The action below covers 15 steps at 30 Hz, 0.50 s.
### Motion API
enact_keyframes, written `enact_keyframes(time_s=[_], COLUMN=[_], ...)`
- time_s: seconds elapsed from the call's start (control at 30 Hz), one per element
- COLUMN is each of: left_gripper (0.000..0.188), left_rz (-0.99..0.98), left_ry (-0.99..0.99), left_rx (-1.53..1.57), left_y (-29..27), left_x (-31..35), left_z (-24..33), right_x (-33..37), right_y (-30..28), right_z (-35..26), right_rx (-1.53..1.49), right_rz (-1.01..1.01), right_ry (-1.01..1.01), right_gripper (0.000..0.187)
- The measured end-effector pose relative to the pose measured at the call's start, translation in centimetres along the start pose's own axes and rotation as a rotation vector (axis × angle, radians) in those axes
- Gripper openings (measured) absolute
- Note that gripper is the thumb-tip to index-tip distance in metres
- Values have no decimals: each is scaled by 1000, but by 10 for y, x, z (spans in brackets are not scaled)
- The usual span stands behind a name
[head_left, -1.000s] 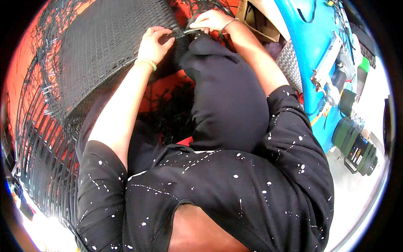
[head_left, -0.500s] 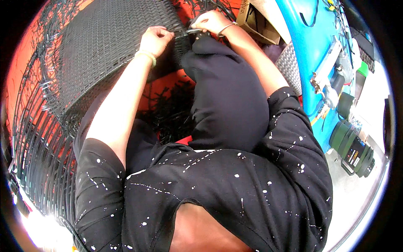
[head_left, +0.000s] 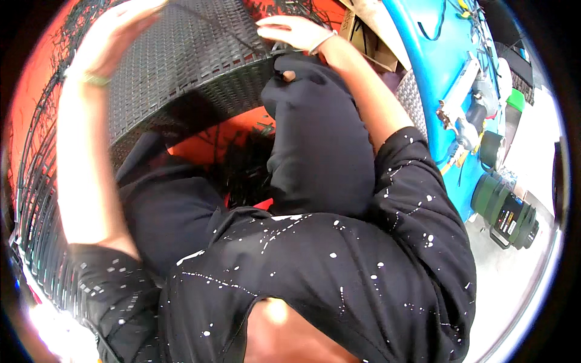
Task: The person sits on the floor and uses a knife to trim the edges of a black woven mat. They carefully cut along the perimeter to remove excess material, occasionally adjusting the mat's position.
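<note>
Head view is showing you sitting against a dark woven wicker panel (head_left: 181, 66), a curved piece of furniture weave with bare black wire ribs (head_left: 36, 199) fanning out below its left edge. Your left hand (head_left: 112, 33) is rising above the panel's upper left, blurred, so you cannot tell whether its fingers are spread or pinching; a thin dark strand (head_left: 212, 27) is running across the weave from that hand toward the panel's right edge. Your right hand (head_left: 290, 30) is resting at that right edge, just above your raised knee (head_left: 315, 121), fingers stretched forward and lying close together; whether they are gripping the strand end is hidden. Trouble is lying in that strand: pulling too hard is likely to snap it or drag it out of the weave, and a loose right hand is risking slack rows. Springy ribs are threatening to scratch your forearm. Cut black offcuts (head_left: 248, 169) are littering the orange floor (head_left: 206, 145) under the panel, slippery underfoot. Flat plastic rattan looks stiff, ridged, matte.
</note>
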<state>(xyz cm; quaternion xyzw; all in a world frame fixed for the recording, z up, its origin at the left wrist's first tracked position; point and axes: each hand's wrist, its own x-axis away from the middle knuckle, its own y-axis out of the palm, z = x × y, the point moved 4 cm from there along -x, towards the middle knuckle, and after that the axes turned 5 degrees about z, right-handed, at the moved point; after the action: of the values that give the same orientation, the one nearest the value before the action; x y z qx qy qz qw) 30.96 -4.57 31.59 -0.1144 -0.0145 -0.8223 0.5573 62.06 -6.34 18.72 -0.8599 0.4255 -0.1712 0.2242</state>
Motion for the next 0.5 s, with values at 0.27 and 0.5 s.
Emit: enact_keyframes(time_s=[0.27, 0.5], left_gripper=[48, 46], left_rz=[462, 1267], left_ry=[-248, -778], left_rx=[250, 252], left_y=[-306, -382], left_x=[299, 519], left_z=[24, -152], right_x=[63, 64], right_y=[-23, -2], right_z=[41, 71], right_rx=[208, -305], right_rz=[613, 289], right_ry=[-7, 233], right_gripper=[45, 37])
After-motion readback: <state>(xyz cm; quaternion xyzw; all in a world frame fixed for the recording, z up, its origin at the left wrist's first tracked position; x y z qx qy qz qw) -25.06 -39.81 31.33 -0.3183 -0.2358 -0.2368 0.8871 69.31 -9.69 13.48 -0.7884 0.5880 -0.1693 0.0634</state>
